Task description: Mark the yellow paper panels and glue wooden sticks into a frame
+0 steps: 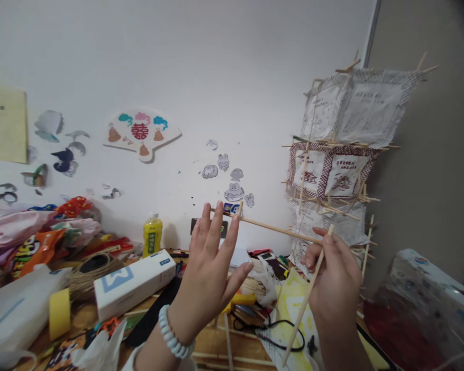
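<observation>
My right hand (336,278) pinches thin wooden sticks near where two of them meet. The long stick (278,228) runs left from the pinch, with a short crosspiece near its far end. The second stick (307,304) slants down toward me. My left hand (212,257), wearing a pale beaded bracelet (170,332) at the wrist, is raised with its fingers spread. The long stick's left end passes behind its fingertips; I cannot tell whether they touch it. Right of centre, behind my right hand, stands a tiered lantern-like frame (332,170) of sticks and printed paper panels.
A cluttered wooden table lies below. On it are a white box (135,283), a yellow-green drink bottle (152,236), a twine roll (88,278), yellow tape (59,313), a yellow-handled tool (243,299) and a black cord (294,323). A fan-shaped decoration (141,133) hangs on the wall.
</observation>
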A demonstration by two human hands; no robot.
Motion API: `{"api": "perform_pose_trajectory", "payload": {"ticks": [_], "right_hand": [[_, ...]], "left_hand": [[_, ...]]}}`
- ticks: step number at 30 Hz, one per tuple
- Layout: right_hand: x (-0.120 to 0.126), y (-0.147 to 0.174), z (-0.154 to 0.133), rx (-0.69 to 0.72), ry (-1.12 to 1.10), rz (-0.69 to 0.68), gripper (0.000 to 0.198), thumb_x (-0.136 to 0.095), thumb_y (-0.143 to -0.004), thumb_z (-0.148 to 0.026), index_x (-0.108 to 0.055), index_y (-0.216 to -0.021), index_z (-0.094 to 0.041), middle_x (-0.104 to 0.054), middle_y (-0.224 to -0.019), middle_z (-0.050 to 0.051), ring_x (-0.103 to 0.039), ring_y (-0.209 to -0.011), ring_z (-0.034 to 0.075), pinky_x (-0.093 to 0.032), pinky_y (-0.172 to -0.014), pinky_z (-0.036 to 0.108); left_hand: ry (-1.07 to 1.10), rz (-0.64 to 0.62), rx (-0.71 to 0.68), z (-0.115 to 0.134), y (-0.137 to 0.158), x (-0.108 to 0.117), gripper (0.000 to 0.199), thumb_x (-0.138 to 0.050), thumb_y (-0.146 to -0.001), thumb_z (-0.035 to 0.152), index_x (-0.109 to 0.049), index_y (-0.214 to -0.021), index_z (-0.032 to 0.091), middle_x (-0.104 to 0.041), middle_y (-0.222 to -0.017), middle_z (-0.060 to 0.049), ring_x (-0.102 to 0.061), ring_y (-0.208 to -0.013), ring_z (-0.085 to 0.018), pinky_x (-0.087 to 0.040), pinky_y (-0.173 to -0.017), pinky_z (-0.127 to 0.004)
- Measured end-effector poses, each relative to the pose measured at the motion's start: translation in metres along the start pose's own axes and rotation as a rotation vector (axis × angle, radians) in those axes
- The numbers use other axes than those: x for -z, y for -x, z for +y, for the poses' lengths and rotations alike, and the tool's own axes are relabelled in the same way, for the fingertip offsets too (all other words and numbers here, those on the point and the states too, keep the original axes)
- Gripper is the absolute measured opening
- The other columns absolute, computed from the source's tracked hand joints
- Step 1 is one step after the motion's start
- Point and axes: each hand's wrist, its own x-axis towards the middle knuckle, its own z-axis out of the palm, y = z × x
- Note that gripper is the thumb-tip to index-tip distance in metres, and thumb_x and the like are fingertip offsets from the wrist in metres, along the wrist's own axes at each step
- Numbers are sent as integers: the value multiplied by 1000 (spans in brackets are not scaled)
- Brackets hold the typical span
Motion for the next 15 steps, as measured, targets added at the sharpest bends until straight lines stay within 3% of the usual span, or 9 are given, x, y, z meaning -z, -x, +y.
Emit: {"api": "perform_pose_trajectory", "payload": {"ticks": [7,15], "right_hand": [[-1,3,2,8,-29,-6,21,-57,-82,-35,-61,-84,-15,-42,-39,-8,-35,-38,6,-28,-42,20],[-5,5,6,-69,-80,-44,22,-59,-80,-36,-60,-85,-15,-43,-40,-8,-35,-38,6,-27,-41,19]], "left_hand": [[-75,26,-5,-2,-2,1,71,-52,-87,30,-15,-147,19,-10,-154,-16,-4,-141,-34,-15,-111,-51],[88,67,76,-1,-2,10,67,-47,-89,28,-13,-146,19,-21,-151,-16,-9,-141,-30,-20,-111,-53]]}}
